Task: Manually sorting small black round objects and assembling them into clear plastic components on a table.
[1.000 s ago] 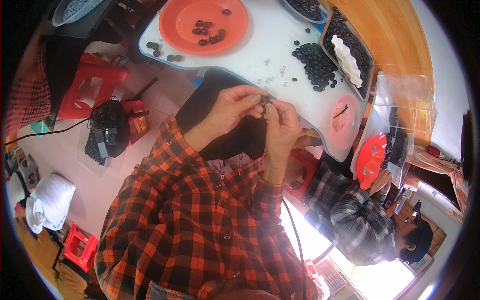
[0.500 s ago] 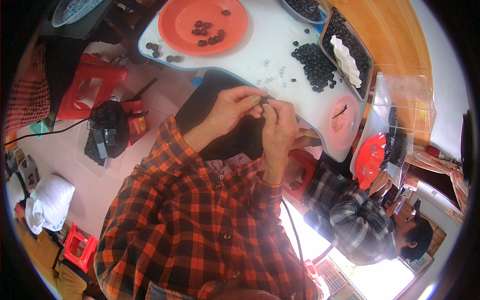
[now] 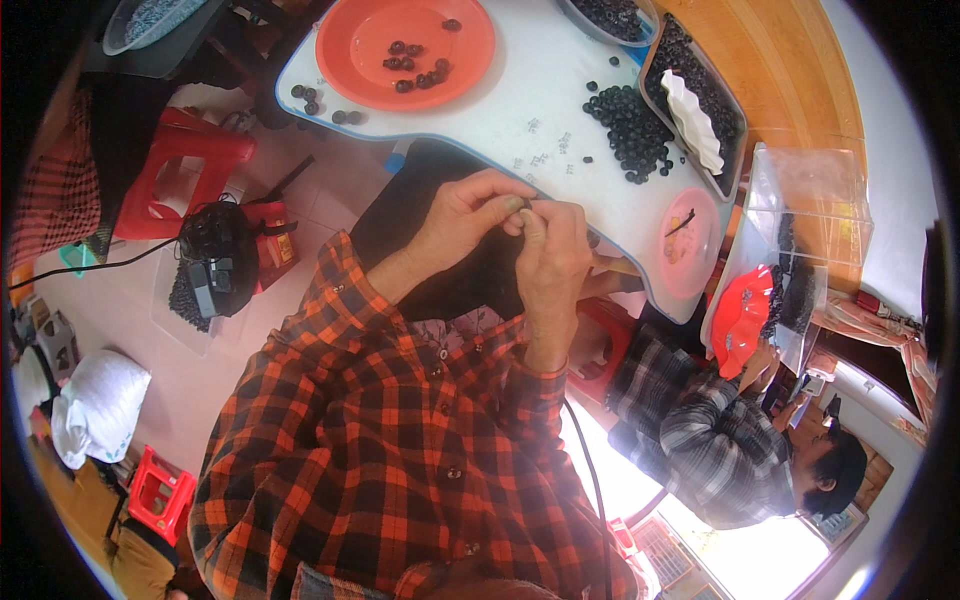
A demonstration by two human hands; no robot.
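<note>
My left hand (image 3: 468,222) and my right hand (image 3: 555,248) meet at the near edge of the white table (image 3: 470,115). Thumb and fingers of both are pinched together around a small dark piece, mostly covered by the fingertips. Just beyond them, tiny silvery bits (image 3: 538,160) lie scattered on the tabletop. Farther right spreads a pile of small round black pieces (image 3: 628,130). An orange basin (image 3: 345,80) at the far left holds several dark round pieces (image 3: 404,62), and a few more (image 3: 310,100) sit beside it.
A pink plate (image 3: 672,270) with a dark stick on it stands at the right. Behind the pile are a tray of black pieces (image 3: 682,60) with a white wavy dish (image 3: 690,118), and a bowl (image 3: 640,35). A co-worker (image 3: 720,440) sits at right, near a red wavy dish (image 3: 742,320).
My right hand has shifted slightly left and closer to my left hand. The dark piece between my fingertips shows less than before.
</note>
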